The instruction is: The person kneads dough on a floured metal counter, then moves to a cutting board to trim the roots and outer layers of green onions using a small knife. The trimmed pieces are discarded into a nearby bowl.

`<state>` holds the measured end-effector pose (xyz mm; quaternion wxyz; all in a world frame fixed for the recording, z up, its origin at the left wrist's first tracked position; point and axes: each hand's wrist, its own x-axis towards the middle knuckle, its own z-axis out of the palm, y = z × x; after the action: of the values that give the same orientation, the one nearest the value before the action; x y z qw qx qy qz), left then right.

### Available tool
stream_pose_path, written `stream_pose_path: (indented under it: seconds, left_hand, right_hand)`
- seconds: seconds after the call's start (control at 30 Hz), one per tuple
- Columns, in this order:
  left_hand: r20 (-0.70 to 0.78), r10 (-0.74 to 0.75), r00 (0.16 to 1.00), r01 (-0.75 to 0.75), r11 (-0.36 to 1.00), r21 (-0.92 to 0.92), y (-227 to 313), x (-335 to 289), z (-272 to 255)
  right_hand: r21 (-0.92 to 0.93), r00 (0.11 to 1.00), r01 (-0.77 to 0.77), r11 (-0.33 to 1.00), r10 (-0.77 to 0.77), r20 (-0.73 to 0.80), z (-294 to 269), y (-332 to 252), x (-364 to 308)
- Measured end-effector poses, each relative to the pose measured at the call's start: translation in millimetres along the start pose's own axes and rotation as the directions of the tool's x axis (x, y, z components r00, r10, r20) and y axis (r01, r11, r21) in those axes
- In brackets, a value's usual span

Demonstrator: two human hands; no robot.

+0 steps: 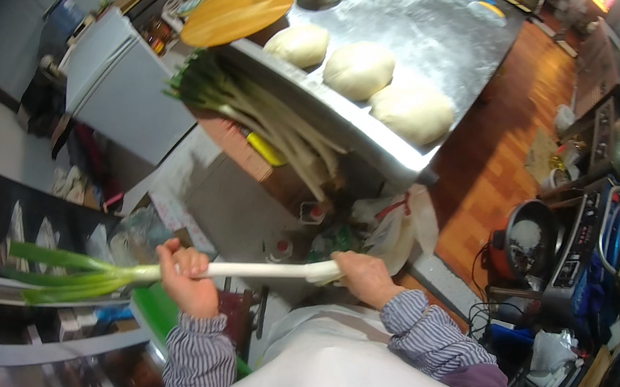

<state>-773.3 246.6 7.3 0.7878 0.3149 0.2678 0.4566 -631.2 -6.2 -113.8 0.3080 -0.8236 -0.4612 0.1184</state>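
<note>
A long green onion (255, 270) stretches across in front of my body, its white stalk toward the right and its green leaves fanning out to the left. My left hand (190, 278) is closed around it where white turns to green. At the root end, my right hand (366, 279) grips the stalk, with a peeled-looking pale layer hanging by the fingers. Beyond my hands, a large bundle of green onions (274, 117) leans against the metal worktable, leaves up at the left.
Three large dough lumps (358, 69) sit on the floured metal worktable (418, 26), beside a round wooden board (238, 13). A white plastic bag (413, 220) hangs near the table's corner. A green board (155, 312) lies by my left arm. A red-rimmed pan (524, 241) stands at the right.
</note>
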Motion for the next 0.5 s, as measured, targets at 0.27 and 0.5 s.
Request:
stream_pose_path:
  seconds: [0.27,0.5]
  left_hand:
    - [-0.139,-0.050,0.989,0.061,0.995,0.076,-35.8,46.5,-32.4]
    - [-0.258,-0.133,0.957,0.184,0.965,0.185,-78.1,83.9,-63.3]
  right_hand:
    - [0.069,0.946,-0.298,0.952,0.285,0.153,56.8,58.3,8.7]
    - [0.341,0.756,-0.654,0.675,0.579,0.304,131.1,98.5,3.4]
